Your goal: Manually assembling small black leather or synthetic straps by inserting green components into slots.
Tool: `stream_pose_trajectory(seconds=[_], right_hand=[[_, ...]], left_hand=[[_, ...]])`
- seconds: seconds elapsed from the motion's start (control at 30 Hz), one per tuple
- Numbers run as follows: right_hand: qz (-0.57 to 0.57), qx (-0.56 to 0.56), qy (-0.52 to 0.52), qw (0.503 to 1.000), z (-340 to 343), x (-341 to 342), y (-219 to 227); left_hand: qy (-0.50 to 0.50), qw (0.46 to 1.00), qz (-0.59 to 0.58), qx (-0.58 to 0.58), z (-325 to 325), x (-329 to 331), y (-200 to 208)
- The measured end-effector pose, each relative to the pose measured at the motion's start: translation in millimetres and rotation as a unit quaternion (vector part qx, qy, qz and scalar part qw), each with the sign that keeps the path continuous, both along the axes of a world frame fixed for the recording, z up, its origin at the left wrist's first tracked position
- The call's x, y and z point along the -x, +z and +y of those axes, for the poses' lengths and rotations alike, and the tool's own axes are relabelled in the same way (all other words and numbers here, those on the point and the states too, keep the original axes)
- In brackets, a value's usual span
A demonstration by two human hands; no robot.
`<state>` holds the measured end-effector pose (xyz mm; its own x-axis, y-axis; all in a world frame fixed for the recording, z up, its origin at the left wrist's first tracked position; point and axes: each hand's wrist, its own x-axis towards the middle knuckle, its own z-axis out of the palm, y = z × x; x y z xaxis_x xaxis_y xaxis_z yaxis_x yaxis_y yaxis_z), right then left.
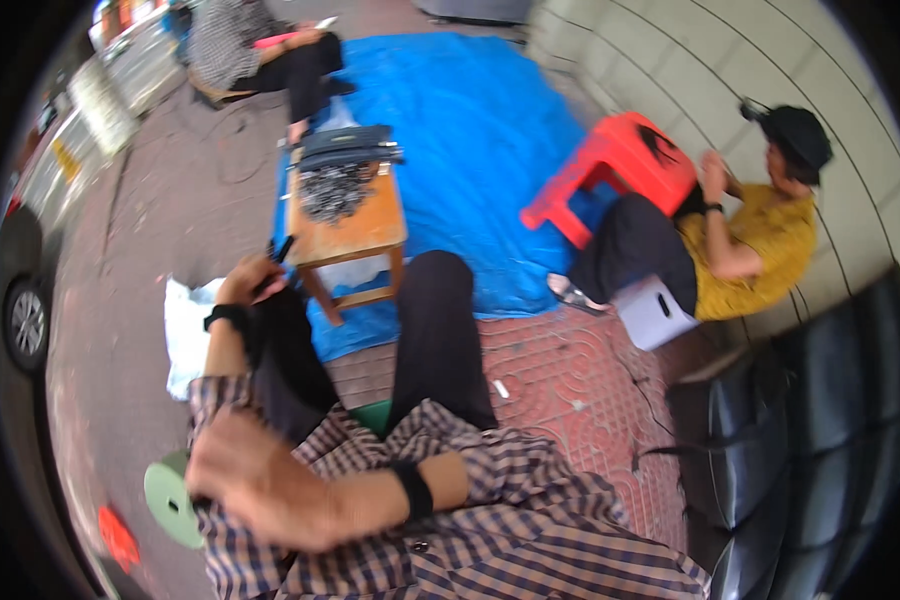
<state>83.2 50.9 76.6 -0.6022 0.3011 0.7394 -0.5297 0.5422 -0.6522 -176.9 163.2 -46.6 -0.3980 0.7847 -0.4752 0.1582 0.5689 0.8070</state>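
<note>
My left hand (248,281) is closed by my left knee, round a slim dark object (282,250) whose kind I cannot make out. My right arm crosses in front of my body to the left. At its end my right hand (260,482) is smeared by motion, and its fingers cannot be read. Ahead of my knees stands a wooden stool (355,238). On its top lie a heap of small dark pieces (333,192) and, behind them, a dark flat bundle (342,147).
A blue tarp (460,150) covers the ground ahead. To the right, a person in yellow (755,255) sits beside a red plastic stool (620,170). Another person (235,50) sits far left. Black padded seating (830,400) is at right, a white bag (188,335) at left.
</note>
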Motion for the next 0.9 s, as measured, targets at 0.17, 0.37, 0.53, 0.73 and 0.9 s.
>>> stream_pose_trajectory(seconds=[0.17, 0.37, 0.53, 0.73, 0.9], right_hand=[[0.032, 0.014, 0.116, 0.993, -23, -15, 9], [0.012, 0.06, 0.126, 0.99, 13, 0, -17], [-0.262, 0.188, 0.379, 0.867, 44, -43, -15], [-0.236, 0.506, 0.061, 0.827, 126, -57, -75], [-0.259, 0.507, 0.065, 0.82, 103, -44, -69]], left_hand=[[0.131, 0.982, -0.11, 0.084, 8, -11, 25], [0.136, 0.981, -0.124, 0.062, 3, -3, 15], [0.074, 0.971, -0.038, -0.225, -20, -69, 1], [0.135, 0.957, -0.201, -0.162, -121, -144, 25], [0.097, 0.96, -0.205, -0.164, -139, -184, 42]])
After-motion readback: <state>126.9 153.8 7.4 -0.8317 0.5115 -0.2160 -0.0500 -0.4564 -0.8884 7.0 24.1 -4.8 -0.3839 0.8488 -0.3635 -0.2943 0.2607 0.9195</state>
